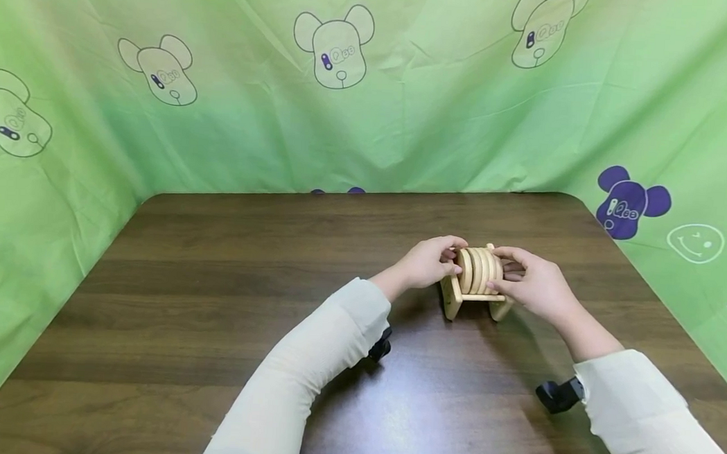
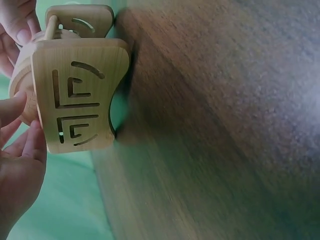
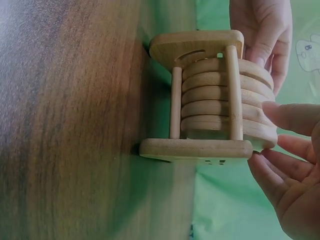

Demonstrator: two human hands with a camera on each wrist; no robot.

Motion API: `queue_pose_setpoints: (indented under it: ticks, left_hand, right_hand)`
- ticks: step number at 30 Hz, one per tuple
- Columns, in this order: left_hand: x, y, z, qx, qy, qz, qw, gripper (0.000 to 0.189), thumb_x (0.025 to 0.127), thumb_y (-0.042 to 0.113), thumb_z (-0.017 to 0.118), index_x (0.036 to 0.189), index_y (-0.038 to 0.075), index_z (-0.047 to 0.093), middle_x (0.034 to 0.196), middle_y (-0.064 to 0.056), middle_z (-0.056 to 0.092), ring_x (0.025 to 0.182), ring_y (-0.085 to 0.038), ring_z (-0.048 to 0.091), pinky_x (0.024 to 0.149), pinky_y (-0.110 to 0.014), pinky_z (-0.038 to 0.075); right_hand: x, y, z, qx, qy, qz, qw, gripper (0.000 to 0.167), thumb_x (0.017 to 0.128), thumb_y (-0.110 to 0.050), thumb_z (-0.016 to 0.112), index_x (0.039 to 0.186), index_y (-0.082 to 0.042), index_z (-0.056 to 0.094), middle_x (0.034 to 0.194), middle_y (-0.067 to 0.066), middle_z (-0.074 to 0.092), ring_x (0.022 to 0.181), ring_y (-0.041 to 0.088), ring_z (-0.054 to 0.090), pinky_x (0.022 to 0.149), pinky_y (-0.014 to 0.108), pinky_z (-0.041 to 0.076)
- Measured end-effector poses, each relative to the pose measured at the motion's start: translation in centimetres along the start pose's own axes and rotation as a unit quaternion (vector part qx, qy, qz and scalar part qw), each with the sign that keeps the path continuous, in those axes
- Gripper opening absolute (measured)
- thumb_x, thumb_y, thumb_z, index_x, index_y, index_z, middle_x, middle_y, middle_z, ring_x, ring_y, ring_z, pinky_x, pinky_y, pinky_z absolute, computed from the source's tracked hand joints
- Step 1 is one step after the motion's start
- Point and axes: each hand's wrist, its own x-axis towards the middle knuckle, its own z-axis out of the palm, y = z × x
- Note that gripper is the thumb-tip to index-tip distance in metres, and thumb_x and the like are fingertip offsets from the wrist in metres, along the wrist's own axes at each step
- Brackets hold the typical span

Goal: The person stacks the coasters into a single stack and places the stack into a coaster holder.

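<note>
Several round wooden coasters (image 1: 479,270) stand on edge in a row inside a small wooden rack (image 1: 452,303). Slotted patterns are cut through the rack's end panel (image 2: 102,100), and round bars join the two panels. At the left end of the row, my left hand (image 1: 426,263) holds the outermost coaster between thumb and fingers. My right hand (image 1: 542,288) grips the coasters at the opposite end, its thumb (image 3: 287,116) on their rims. Part of the row is hidden behind the hands and the panels.
The rack stands on a dark brown wooden table (image 1: 209,301), right of its middle and toward the back. A green cloth (image 1: 407,118) with cartoon heads hangs behind and beside the table. Black wrist devices (image 1: 558,395) sit under both white sleeves.
</note>
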Motion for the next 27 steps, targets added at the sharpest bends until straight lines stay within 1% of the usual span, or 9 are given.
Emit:
queue_pose_setpoints:
  ticks: [4, 6, 10, 12, 14, 17, 19, 23, 27]
  left_hand:
    - [-0.3, -0.1, -0.1, -0.011, 0.006, -0.003, 0.9999, 0.041, 0.081, 0.009, 0.059, 0.12, 0.006, 0.048, 0.112, -0.005, 0.054, 0.097, -0.01, 0.051, 0.075, -0.012, 0.038]
    - [-0.4, -0.2, -0.2, -0.017, 0.012, -0.006, 0.9998, 0.041, 0.08, 0.009, 0.06, 0.119, 0.006, 0.049, 0.113, -0.005, 0.053, 0.096, -0.01, 0.051, 0.075, -0.012, 0.038]
    - [-0.6, -0.2, -0.3, -0.022, 0.019, -0.007, 0.9995, 0.041, 0.081, 0.01, 0.06, 0.119, 0.004, 0.048, 0.114, -0.005, 0.053, 0.097, -0.01, 0.052, 0.074, -0.012, 0.039]
    - [-0.8, -0.1, -0.4, -0.021, 0.018, -0.005, 0.9996, 0.04, 0.081, 0.01, 0.059, 0.119, 0.004, 0.048, 0.115, -0.005, 0.052, 0.097, -0.01, 0.051, 0.074, -0.012, 0.038]
    - [-0.9, 0.0, -0.4, -0.019, 0.017, -0.003, 0.9997, 0.04, 0.081, 0.01, 0.059, 0.12, 0.004, 0.048, 0.116, -0.004, 0.052, 0.098, -0.011, 0.051, 0.074, -0.012, 0.038]
    - [-1.1, 0.1, -0.4, -0.017, 0.017, -0.002, 0.9997, 0.04, 0.082, 0.01, 0.058, 0.12, 0.005, 0.048, 0.116, -0.004, 0.051, 0.098, -0.01, 0.051, 0.074, -0.012, 0.038]
    - [-1.2, 0.2, -0.5, -0.024, 0.019, -0.001, 0.9995, 0.039, 0.081, 0.01, 0.059, 0.119, 0.006, 0.048, 0.116, -0.004, 0.052, 0.098, -0.01, 0.051, 0.073, -0.012, 0.039]
    - [-1.5, 0.3, -0.7, -0.031, 0.021, -0.002, 0.9993, 0.039, 0.081, 0.011, 0.059, 0.119, 0.007, 0.049, 0.114, -0.004, 0.053, 0.098, -0.011, 0.051, 0.075, -0.013, 0.039]
    - [-1.8, 0.4, -1.0, -0.018, 0.016, -0.002, 0.9997, 0.039, 0.082, 0.012, 0.058, 0.119, 0.007, 0.048, 0.116, -0.005, 0.053, 0.101, -0.014, 0.05, 0.079, -0.016, 0.038]
  right_hand:
    - [-0.3, 0.0, -0.2, -0.007, 0.014, -0.008, 0.9999, 0.048, 0.075, -0.012, 0.065, 0.115, 0.007, 0.047, 0.099, 0.028, 0.055, 0.089, 0.037, 0.056, 0.072, 0.04, 0.045]
    - [-0.3, -0.1, -0.3, -0.005, 0.021, -0.013, 0.9997, 0.046, 0.076, -0.01, 0.065, 0.114, 0.007, 0.047, 0.099, 0.028, 0.055, 0.088, 0.037, 0.056, 0.071, 0.038, 0.046]
    - [-0.4, -0.2, -0.3, -0.001, 0.033, -0.023, 0.9992, 0.044, 0.076, -0.009, 0.065, 0.113, 0.007, 0.048, 0.1, 0.027, 0.055, 0.088, 0.036, 0.056, 0.07, 0.027, 0.047]
    - [-0.5, -0.3, -0.2, -0.001, 0.038, -0.027, 0.9989, 0.043, 0.076, -0.009, 0.065, 0.113, 0.007, 0.049, 0.1, 0.027, 0.055, 0.087, 0.035, 0.056, 0.069, 0.024, 0.046]
    - [-0.6, -0.3, -0.3, -0.001, 0.04, -0.027, 0.9988, 0.043, 0.076, -0.009, 0.064, 0.112, 0.007, 0.049, 0.1, 0.027, 0.055, 0.087, 0.036, 0.056, 0.07, 0.026, 0.046]
    - [-0.9, -0.5, -0.5, -0.003, 0.045, -0.022, 0.9987, 0.043, 0.077, -0.011, 0.064, 0.113, 0.007, 0.049, 0.101, 0.028, 0.054, 0.088, 0.037, 0.055, 0.072, 0.037, 0.045]
    - [-1.0, -0.6, -0.6, -0.005, 0.047, -0.018, 0.9987, 0.043, 0.077, -0.013, 0.063, 0.113, 0.007, 0.049, 0.102, 0.028, 0.054, 0.089, 0.038, 0.055, 0.073, 0.041, 0.044]
    - [-1.3, -0.6, -0.7, -0.007, 0.047, -0.015, 0.9988, 0.044, 0.078, -0.014, 0.063, 0.113, 0.007, 0.048, 0.103, 0.028, 0.053, 0.089, 0.039, 0.054, 0.074, 0.042, 0.043]
    - [-1.4, -0.6, -0.8, -0.01, 0.049, -0.017, 0.9986, 0.044, 0.078, -0.015, 0.064, 0.113, 0.007, 0.049, 0.103, 0.028, 0.053, 0.089, 0.038, 0.055, 0.073, 0.043, 0.044]
